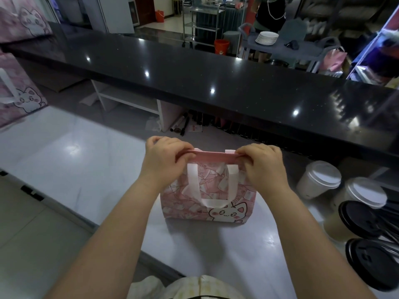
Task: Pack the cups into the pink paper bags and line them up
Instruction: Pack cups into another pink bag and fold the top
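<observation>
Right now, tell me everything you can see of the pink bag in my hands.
The pink paper bag stands upright on the pale counter, printed with envelopes and a white cartoon cat at its lower right. A white strap handle hangs down its near face. The left hand and right hand pinch its closed top rim at either end. Contents hidden.

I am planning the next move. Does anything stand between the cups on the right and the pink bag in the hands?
Nothing visible lies on the counter between the cups and the bag. The left hand and right hand pinch its top rim, which looks nearly closed.
</observation>
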`<state>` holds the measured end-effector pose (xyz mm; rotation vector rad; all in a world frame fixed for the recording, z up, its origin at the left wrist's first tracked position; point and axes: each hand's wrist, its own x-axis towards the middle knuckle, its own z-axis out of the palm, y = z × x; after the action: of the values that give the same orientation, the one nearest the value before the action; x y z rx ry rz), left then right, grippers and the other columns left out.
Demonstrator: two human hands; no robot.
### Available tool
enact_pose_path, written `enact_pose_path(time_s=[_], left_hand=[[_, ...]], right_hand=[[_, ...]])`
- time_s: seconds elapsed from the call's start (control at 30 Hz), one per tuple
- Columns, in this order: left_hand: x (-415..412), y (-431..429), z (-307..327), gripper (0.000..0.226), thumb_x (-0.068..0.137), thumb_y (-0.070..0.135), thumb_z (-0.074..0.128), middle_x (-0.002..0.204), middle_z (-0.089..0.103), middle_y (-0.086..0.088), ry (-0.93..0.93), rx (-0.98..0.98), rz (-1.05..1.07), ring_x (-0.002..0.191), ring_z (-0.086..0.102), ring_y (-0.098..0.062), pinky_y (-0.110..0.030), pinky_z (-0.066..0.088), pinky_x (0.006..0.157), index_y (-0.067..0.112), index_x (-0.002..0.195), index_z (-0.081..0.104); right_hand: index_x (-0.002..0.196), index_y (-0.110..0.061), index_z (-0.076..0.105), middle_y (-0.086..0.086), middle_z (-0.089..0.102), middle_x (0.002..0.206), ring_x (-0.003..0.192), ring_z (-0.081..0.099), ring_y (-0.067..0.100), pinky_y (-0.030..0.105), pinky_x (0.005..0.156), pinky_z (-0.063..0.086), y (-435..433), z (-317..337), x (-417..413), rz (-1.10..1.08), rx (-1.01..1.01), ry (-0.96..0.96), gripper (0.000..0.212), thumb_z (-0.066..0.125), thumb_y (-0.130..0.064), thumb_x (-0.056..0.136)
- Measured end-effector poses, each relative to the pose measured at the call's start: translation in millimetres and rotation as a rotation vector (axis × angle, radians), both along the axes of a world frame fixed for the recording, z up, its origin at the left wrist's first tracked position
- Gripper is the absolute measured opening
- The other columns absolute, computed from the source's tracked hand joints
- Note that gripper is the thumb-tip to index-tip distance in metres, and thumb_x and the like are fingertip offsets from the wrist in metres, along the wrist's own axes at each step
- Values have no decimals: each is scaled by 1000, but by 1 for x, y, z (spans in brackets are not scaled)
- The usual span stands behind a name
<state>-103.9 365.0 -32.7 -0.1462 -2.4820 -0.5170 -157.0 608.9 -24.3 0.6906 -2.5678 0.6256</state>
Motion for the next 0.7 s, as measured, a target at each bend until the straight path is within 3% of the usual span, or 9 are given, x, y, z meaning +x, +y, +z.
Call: enact_pose_path(time_s=[0.27,0.37,0.47,0.6,0.7], left_hand=[[-1,-12,-2,2,85,18,73,81,69,11,-19,66,53,82,62,-15,-33,28,89,20,86,72],[3,-26,-2,8,84,21,75,83,70,13,-41,96,19,81,62,-15,-43,40,92,22,91,74],[8,-39,-4,9,84,18,75,82,64,18,-69,162,18,79,60,-13,-52,49,85,20,92,75],[5,-34,-7,10,84,11,74,76,59,19,3,186,157,76,56,-14,-39,41,90,21,86,75],[6,-33,-12,10,84,16,74,81,64,19,60,247,159,79,53,-4,-37,43,90,22,92,77]], right_hand=[[94,-18,74,-5,71,91,90,62,18,28,89,25,-7,2,-5,-8,-14,-16,16,61,-9,90],[96,-21,74,-9,70,91,92,62,17,38,97,38,5,4,-10,-18,-48,-70,16,63,-11,90],[91,-17,73,-12,62,83,87,62,18,50,86,51,14,1,-11,-32,-153,-139,19,61,-3,87],[89,-15,74,-13,60,81,83,60,18,47,74,55,9,-4,-12,-56,-215,-91,22,59,1,87],[100,-19,74,-16,62,89,89,63,14,42,79,57,9,-15,-15,-70,-336,-145,20,62,-6,91]])
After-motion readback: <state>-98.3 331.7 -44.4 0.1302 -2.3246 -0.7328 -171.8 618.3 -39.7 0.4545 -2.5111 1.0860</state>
